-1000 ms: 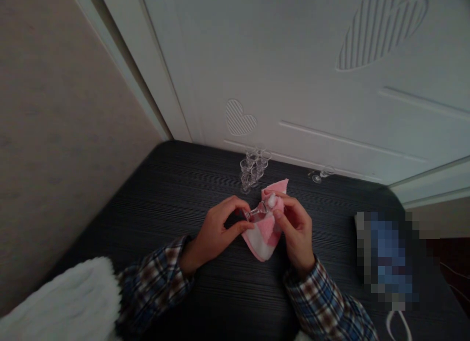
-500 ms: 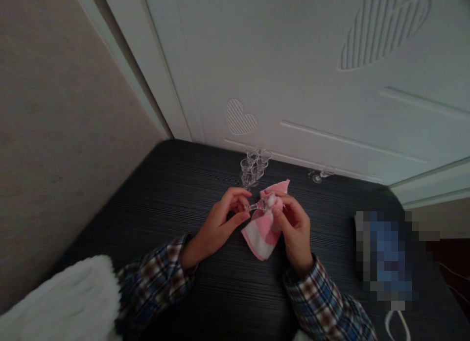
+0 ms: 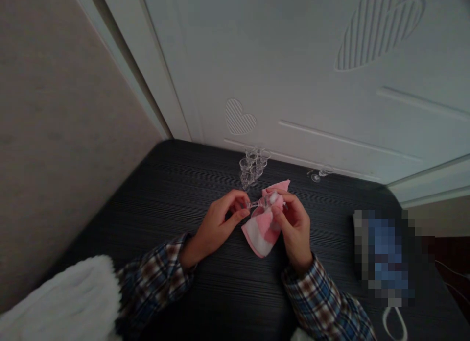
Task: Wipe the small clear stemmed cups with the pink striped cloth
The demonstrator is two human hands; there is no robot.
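My left hand (image 3: 216, 224) pinches the foot end of a small clear stemmed glass (image 3: 256, 203), which lies sideways between my hands. Its bowl end meets a pink and white cloth (image 3: 261, 231), gripped by my right hand (image 3: 295, 224). The cloth wraps part of the bowl and hangs below it, with one corner sticking up behind. Just beyond my hands, several small clear glasses (image 3: 253, 164) stand in a tight group on the dark table (image 3: 176, 184).
Another small glass (image 3: 319, 175) is at the table's back edge, right of the group. A blurred bluish item (image 3: 387, 253) with a white loop lies at the right. Behind the table rises a white panel (image 3: 293, 76) with heart patterns; a wall is at the left.
The fingers of my left hand have closed in on the foot end of the glass. My right hand keeps its hold on the cloth, nearly in place.
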